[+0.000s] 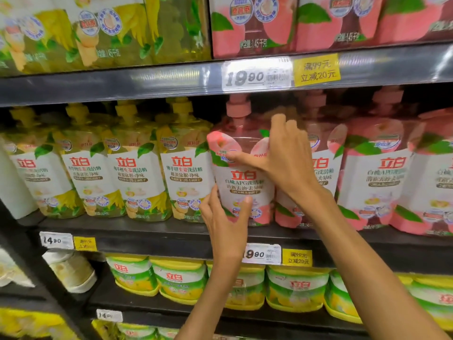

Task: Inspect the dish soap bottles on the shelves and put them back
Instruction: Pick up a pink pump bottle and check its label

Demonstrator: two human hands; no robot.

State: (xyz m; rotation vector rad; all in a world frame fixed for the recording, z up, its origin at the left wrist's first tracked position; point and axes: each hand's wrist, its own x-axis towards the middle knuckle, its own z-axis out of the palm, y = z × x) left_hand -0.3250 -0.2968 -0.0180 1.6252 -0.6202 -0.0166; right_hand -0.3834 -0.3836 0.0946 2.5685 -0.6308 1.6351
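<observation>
**Pink bottle held at shelf edge**

Pink dish soap bottle (241, 168) stands on the middle shelf (152, 231), the left hand (226, 217) gripping its lower edge and the right hand (284, 155) clasping its shoulder. Left of that hand, yellow bottles (186, 165) crowd close; a sideways nudge could topple them.

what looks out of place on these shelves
A white shoe lies on its side on the lower shelf, left of the yellow-green soap tubs. It is no shelf product. The pink bottle in both hands leans slightly.
</observation>
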